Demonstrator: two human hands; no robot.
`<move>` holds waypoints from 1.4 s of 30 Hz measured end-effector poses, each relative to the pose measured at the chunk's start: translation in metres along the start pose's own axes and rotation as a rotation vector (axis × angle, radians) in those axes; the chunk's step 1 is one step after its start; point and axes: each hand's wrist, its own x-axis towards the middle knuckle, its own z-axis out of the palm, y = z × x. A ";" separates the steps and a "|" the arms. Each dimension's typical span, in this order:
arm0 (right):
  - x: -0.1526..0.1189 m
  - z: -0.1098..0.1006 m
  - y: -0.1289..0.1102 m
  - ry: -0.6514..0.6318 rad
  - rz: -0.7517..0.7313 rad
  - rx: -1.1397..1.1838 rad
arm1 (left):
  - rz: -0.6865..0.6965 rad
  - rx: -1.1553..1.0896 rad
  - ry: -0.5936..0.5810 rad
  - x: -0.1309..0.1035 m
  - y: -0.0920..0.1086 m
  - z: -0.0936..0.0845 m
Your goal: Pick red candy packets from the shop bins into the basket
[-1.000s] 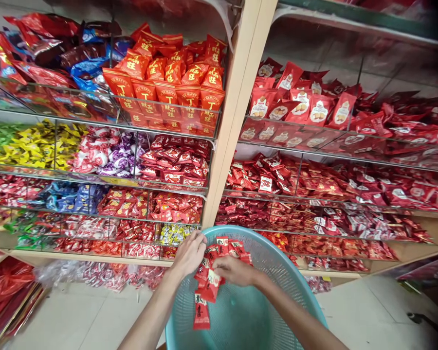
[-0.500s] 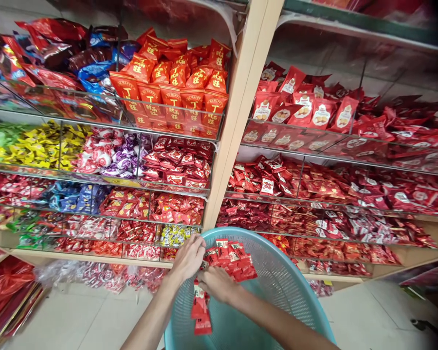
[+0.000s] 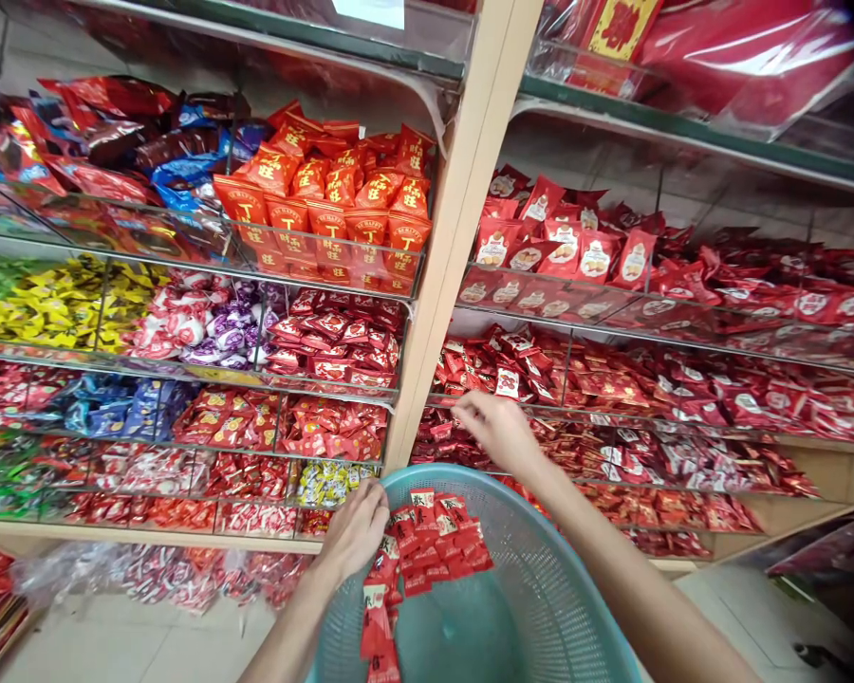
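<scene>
Many red packets [image 3: 434, 541] lay in the teal basket [image 3: 562, 598], along its far left side. The left hand [image 3: 360, 526] grasped the rim [image 3: 427, 469], probably to keep it steady. The right hand [image 3: 498, 432], loosely curled and seemingly unloaded, was before the shelf unit [image 3: 441, 285], where upright dividers [image 3: 567, 370] apparently served to keep different sweets [image 3: 608, 382] apart

Basket [image 3: 569, 579], lower centre, moulded in smooth, semi-glossy plastic, wall perforated. Basket sachets [image 3: 437, 545] wrapped in lightly shiny film. Upright [image 3: 462, 218], upper centre, faced in smooth, matt wood or laminate. Lower left: bags [image 3: 49, 579] made of crinkled, glossy clear plastic; floor [image 3: 114, 650] covered in smooth, faintly shiny tiles.
</scene>
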 end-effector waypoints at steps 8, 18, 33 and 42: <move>0.069 -0.029 0.044 -0.365 0.005 -0.234 | 0.012 0.010 0.018 -0.002 0.003 0.000; 0.087 -0.010 0.023 -0.467 0.114 -0.419 | 0.010 0.008 0.028 -0.003 0.001 0.000; 0.039 -0.071 0.005 0.129 -0.101 0.113 | 0.001 0.014 0.019 -0.003 0.000 -0.001; -0.063 0.016 -0.024 -0.409 0.305 1.082 | 0.006 0.006 0.016 -0.003 -0.001 0.000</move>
